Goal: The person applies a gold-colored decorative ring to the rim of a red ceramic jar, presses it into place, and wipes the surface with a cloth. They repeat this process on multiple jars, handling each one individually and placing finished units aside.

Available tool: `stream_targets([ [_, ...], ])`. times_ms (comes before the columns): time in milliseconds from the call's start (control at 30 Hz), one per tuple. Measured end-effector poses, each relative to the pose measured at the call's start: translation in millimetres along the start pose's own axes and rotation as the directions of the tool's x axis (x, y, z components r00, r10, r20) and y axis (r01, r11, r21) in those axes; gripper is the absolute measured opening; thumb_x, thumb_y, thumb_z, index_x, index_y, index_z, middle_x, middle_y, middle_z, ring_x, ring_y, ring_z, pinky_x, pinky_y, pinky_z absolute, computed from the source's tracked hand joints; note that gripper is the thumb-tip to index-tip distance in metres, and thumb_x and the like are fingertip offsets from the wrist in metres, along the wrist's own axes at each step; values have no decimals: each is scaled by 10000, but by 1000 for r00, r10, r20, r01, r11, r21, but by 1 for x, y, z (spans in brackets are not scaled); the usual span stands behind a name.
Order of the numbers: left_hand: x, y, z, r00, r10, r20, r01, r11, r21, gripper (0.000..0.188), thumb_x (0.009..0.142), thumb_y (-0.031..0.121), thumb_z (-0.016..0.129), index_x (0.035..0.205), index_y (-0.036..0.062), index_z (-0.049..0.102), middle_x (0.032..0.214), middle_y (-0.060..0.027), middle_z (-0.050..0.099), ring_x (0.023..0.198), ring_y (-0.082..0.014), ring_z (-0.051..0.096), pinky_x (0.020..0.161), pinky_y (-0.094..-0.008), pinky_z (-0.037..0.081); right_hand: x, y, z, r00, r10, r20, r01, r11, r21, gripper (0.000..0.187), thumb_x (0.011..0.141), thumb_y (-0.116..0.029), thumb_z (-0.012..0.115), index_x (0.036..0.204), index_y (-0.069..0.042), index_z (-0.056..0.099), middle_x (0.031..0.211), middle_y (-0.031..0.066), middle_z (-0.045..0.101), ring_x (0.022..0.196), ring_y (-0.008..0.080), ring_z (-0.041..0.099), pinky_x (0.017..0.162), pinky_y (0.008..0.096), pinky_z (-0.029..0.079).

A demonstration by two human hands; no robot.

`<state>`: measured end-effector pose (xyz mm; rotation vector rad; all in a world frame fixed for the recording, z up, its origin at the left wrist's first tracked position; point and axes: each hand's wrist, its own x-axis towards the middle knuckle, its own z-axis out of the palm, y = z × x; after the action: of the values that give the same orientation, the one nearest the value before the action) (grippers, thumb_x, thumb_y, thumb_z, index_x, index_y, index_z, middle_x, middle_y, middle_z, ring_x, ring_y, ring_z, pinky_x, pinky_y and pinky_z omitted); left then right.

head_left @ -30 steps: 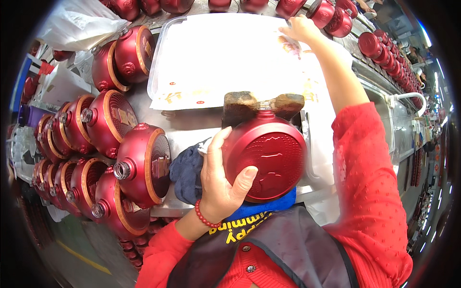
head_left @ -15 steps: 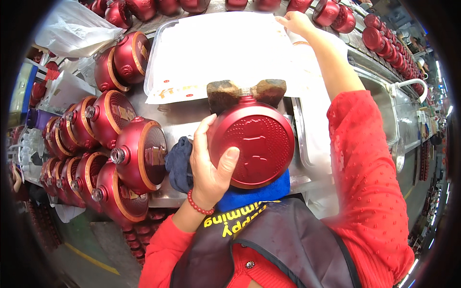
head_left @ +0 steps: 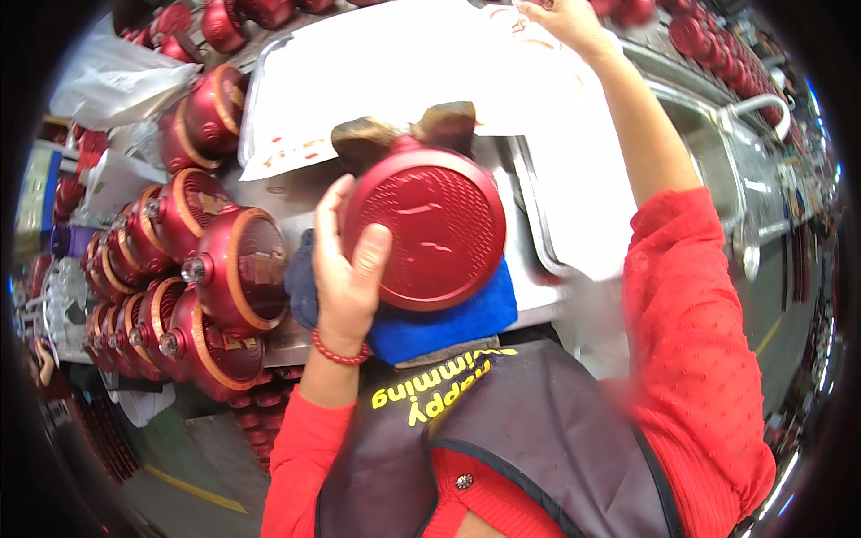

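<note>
A round red metal pot (head_left: 426,229) is tipped with its dimpled flat base facing up at me. My left hand (head_left: 348,269) grips its left side, thumb over the rim and fingers behind. The pot leans on a folded blue cloth (head_left: 444,314); its far end sits between two worn brown blocks (head_left: 363,139). Stretched far forward, my right hand (head_left: 569,25) has its fingertips pinched together at the far right of a white sheet (head_left: 395,67) with small red and orange marks. What the pinched fingers hold is too small and blurred to tell.
Several similar red pots (head_left: 240,269) with orange rims are stacked at the left. A dark blue cloth (head_left: 302,278) lies beside my left hand. A plastic bag (head_left: 117,76) is at the far left. On the right are a metal sink (head_left: 708,170) and a white tap (head_left: 762,108).
The view has shifted, so the pot and table appear further left and higher. My right hand's fingers have closed at the sheet's far right. My left hand keeps its grip on the pot.
</note>
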<state>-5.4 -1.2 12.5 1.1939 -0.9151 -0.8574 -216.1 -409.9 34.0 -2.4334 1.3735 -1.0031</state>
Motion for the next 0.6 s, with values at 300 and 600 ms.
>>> stream_targets([
  [300, 4, 12, 2, 991, -122, 55, 132, 955, -265, 454, 1027, 160, 625, 1405, -46, 481, 1297, -128, 649, 1158, -163, 630, 1046, -324, 493, -129, 46, -84, 890, 127, 438, -63, 985, -158, 353, 872, -341, 769, 882, 7, 710, 794, 80, 672, 762, 202, 615, 731, 339, 479],
  [600, 11, 2, -5, 996, -78, 41, 84, 984, -159, 479, 1012, 180, 671, 1416, -14, 502, 1283, -97, 634, 1168, -145, 597, 1033, -300, 478, -175, -33, -117, 955, -223, 197, 215, 975, 61, 196, 888, -80, 760, 877, -6, 578, 1069, 129, 602, 1045, 269, 591, 950, 321, 456],
])
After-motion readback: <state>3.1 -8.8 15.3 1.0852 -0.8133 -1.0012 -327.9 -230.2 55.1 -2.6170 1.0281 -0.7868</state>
